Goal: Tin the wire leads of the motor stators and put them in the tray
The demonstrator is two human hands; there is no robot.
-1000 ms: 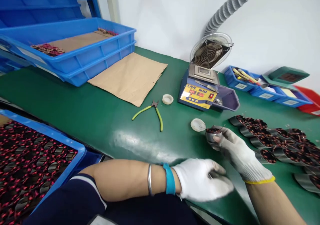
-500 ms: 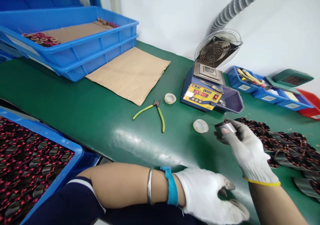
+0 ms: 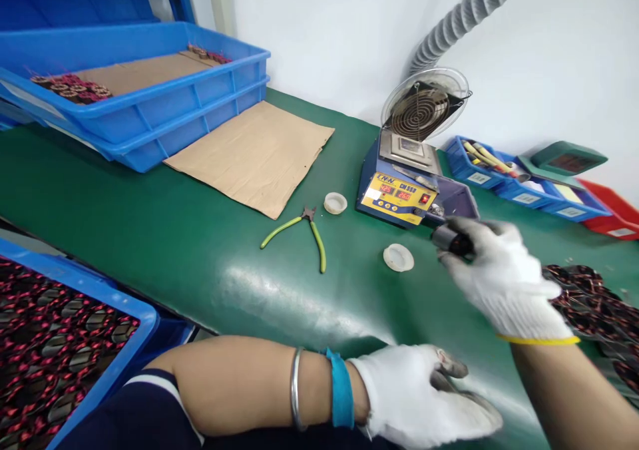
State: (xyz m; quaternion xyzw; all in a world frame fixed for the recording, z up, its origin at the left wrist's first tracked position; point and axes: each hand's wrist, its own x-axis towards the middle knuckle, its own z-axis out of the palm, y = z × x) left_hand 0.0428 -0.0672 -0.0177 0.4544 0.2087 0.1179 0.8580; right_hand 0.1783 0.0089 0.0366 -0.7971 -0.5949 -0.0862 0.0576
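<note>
My right hand, in a white glove with a yellow cuff edge, grips a dark and silver cylindrical motor part between thumb and fingers, in front of the yellow-panelled soldering unit. Low in the view my left hand, also gloved, is held near the green table with thumb and fingers apart and nothing between them. One white round dish lies left of the held part. A second dish is beside the green-handled cutters.
Blue bins and brown cardboard occupy the back left. A blue crate of red-wound coils stands at lower left. More copper-wound parts lie at right, below small blue boxes and a red box.
My right hand has turned over the part it grips, bringing it slightly up towards the soldering unit. My left hand stays nearly still. The camera view has shifted slightly.
</note>
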